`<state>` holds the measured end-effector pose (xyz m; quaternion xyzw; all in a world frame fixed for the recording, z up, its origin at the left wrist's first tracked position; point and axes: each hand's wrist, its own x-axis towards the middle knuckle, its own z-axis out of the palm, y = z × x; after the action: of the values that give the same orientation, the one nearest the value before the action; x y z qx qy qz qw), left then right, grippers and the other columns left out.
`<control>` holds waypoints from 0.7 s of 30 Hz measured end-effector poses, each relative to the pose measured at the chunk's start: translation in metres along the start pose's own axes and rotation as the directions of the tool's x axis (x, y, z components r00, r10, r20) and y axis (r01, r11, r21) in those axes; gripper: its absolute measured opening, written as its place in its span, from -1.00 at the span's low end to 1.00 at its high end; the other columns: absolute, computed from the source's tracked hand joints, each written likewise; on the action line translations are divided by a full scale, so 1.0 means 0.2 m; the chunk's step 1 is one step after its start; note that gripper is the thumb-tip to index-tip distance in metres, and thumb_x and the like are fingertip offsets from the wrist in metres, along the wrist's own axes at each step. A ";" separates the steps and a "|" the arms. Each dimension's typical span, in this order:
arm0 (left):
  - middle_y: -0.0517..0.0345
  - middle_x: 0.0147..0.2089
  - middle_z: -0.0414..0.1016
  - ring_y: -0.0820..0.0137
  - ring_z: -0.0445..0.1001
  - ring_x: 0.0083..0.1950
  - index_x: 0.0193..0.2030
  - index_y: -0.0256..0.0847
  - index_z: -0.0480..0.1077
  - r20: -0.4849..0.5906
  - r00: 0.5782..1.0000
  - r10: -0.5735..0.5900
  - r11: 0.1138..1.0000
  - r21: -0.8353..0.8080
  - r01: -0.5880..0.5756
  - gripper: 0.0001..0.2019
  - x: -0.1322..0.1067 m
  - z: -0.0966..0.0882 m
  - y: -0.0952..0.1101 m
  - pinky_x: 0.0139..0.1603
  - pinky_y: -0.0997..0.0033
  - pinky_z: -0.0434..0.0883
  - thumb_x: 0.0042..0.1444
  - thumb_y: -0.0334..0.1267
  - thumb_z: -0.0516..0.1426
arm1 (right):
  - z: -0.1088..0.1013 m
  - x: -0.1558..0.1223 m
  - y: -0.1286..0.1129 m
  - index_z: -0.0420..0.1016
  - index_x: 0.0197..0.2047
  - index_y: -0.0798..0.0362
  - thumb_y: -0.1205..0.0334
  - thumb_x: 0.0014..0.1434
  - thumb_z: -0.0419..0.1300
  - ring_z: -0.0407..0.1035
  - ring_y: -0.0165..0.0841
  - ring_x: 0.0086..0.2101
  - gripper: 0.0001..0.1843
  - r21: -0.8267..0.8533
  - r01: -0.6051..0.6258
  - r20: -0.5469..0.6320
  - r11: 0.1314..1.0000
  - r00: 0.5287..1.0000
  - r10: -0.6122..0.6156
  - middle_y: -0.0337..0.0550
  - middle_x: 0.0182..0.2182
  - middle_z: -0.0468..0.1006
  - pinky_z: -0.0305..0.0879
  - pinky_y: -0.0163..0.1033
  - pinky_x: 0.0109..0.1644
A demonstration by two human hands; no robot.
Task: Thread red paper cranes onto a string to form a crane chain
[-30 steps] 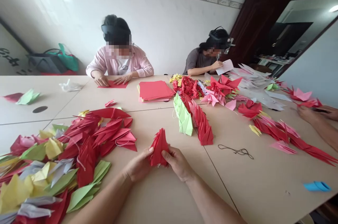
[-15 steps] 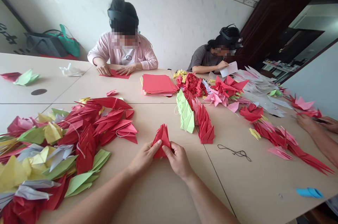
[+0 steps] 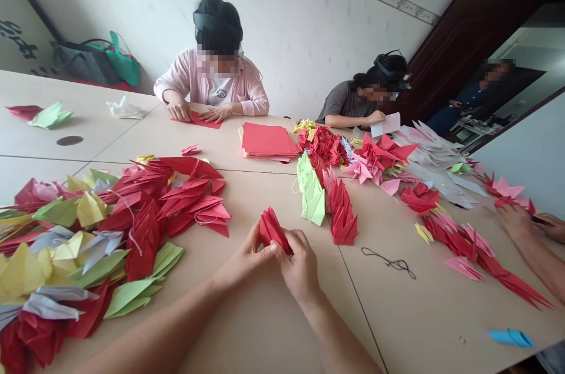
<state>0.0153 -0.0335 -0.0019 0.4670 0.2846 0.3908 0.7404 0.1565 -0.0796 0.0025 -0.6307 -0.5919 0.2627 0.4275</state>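
Observation:
A bundle of folded red paper pieces (image 3: 271,226) is between my hands, just above the table (image 3: 247,315). My left hand (image 3: 253,253) closes on its left side, thumb across the front. My right hand (image 3: 298,259) grips its right and lower side, the two thumbs nearly meeting. The palms and the bundle's underside are hidden. Beyond my hands stand a strip of nested green folded paper (image 3: 310,189) and a similar red strip (image 3: 342,212). To the left spreads a heap of folded paper (image 3: 145,203) in red, green, yellow and pale grey.
A stack of red sheets (image 3: 268,140) lies ahead. A person in a pink shirt (image 3: 216,80) presses red paper; another person (image 3: 362,92) holds a white sheet. A black cord (image 3: 388,263) and a blue roll (image 3: 511,337) lie at right, near another person's hand (image 3: 516,221).
The red bundle has tilted from upright with its point up to leaning left, and my fingers have shifted around it. A person now shows in the doorway.

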 end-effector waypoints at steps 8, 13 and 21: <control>-0.01 0.15 0.39 0.13 0.42 0.09 0.13 -0.09 0.25 0.025 0.990 -0.136 0.963 -0.231 0.138 -0.58 -0.01 -0.01 0.02 0.01 0.17 0.38 0.13 -0.19 0.18 | -0.01 -0.02 -0.04 0.36 0.17 -0.04 -0.08 0.17 0.19 0.37 -0.26 -0.17 -0.45 0.321 -0.105 0.229 0.941 0.973 0.030 -0.01 0.03 0.35 0.35 -0.23 -0.19; -0.02 -0.05 0.54 0.17 0.51 -0.11 -0.06 -0.18 0.39 0.100 0.983 -0.153 0.930 -0.321 0.177 -0.72 0.00 -0.03 0.03 -0.16 0.24 0.41 0.08 -0.19 0.19 | -0.05 0.01 -0.01 0.35 0.11 0.05 -0.13 0.16 0.17 0.33 -0.36 -0.39 -0.44 0.403 -0.233 0.233 0.885 0.961 0.146 -0.11 -0.26 0.50 0.29 -0.25 -0.31; -0.02 -0.16 0.57 0.14 0.51 -0.09 -0.10 -0.26 0.44 0.052 0.985 -0.167 0.929 -0.327 0.175 -0.65 -0.01 -0.02 0.02 -0.12 0.26 0.40 -0.02 -0.21 0.32 | -0.04 0.01 -0.05 0.35 0.09 0.00 0.00 0.08 0.28 0.30 -0.37 -0.31 -0.46 0.451 -0.224 0.263 0.864 0.958 0.112 -0.07 -0.01 0.44 0.32 -0.27 -0.25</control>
<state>0.0097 -0.0311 0.0009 0.3143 0.2463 0.3616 0.8425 0.1591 -0.0800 0.0150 -0.5215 -0.4966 0.5068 0.4739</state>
